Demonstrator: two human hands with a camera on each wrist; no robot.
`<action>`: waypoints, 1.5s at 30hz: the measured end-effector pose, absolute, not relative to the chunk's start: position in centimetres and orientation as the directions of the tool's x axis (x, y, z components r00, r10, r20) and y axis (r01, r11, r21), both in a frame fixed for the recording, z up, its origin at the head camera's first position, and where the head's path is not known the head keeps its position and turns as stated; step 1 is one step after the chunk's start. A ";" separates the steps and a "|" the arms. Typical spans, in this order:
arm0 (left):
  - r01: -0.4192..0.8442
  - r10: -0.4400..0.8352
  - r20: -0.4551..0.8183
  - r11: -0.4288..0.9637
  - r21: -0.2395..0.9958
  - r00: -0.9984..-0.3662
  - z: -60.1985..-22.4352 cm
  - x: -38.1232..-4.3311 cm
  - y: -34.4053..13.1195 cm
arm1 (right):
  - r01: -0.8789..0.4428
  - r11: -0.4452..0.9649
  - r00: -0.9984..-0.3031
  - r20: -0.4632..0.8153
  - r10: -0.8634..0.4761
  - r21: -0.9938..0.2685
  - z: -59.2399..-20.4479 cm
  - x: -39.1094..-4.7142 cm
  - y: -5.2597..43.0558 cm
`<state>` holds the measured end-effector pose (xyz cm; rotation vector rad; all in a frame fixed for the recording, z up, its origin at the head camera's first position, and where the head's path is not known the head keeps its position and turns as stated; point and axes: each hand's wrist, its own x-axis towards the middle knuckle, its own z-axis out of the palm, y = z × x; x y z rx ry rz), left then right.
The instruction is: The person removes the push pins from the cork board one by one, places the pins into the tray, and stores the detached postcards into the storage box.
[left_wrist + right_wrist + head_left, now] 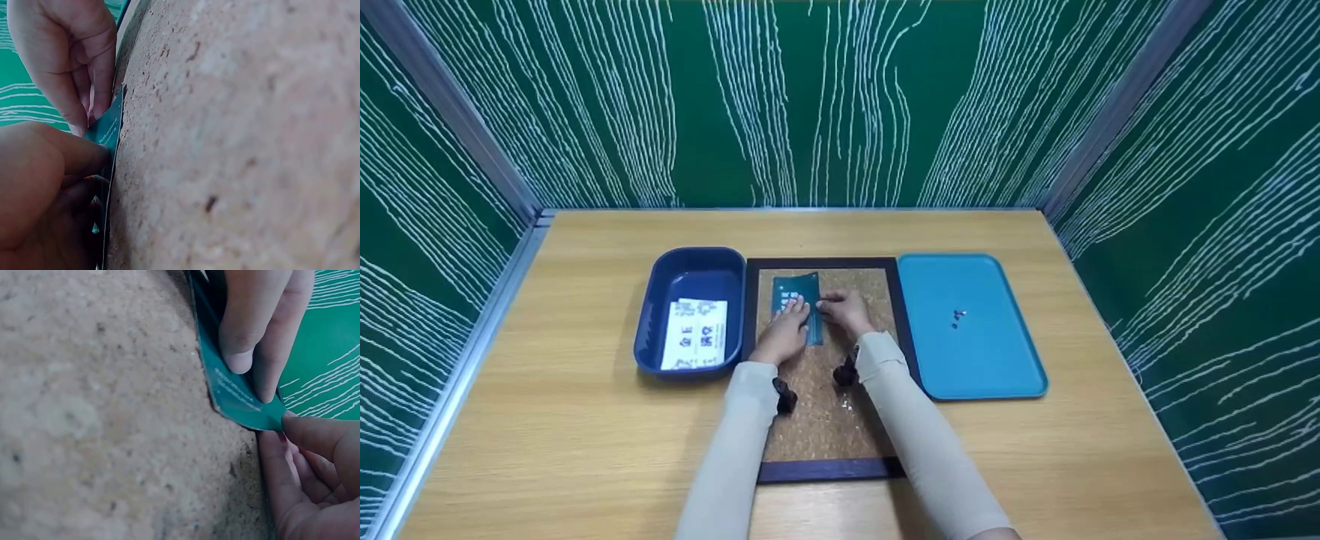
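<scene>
A green printed card [814, 330] with white characters lies on a cork board [810, 435] in a dark frame. My left hand [786, 330] rests on the card, its fingers pressing the lower middle part down. At the card's right edge, my right hand [846, 311] pinches the edge between thumb and fingers. In the right wrist view the right hand [315, 467] meets the card's corner [242, 399], which lifts slightly from the cork. Whether a small item also sits between those fingertips is hidden. The left wrist view shows both hands close together along the card.
Left of the board stands a dark blue bin [649, 330] holding white printed cards [695, 335]. A light blue tray [982, 360] with several tiny dark pieces [958, 318] lies to the right. Small shiny bits [846, 403] lie on the cork beneath the right wrist.
</scene>
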<state>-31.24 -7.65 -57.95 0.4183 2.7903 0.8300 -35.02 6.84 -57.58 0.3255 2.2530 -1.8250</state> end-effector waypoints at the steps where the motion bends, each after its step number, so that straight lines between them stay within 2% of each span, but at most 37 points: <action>1: 0.211 0.323 -0.110 0.803 0.557 -0.940 -57.9 -31.2 -7.6 | 0.305 0.205 -0.952 -0.306 0.030 -0.930 -57.6 -35.0 6.9; 21: 0.195 0.309 -0.131 0.822 0.536 -0.942 -57.5 -31.1 -7.6 | 0.202 0.276 -0.979 -0.184 0.090 -0.940 -58.2 -34.8 6.5; 36: 0.205 0.349 -0.158 0.800 0.564 -0.924 -57.0 -31.1 -7.7 | 0.212 0.363 -0.976 -0.180 0.120 -0.907 -58.4 -34.9 6.4; 45: 0.210 0.352 -0.124 0.769 0.604 -0.928 -55.8 -31.0 -7.9 | 0.222 0.375 -0.975 -0.193 0.113 -0.900 -58.3 -34.9 6.5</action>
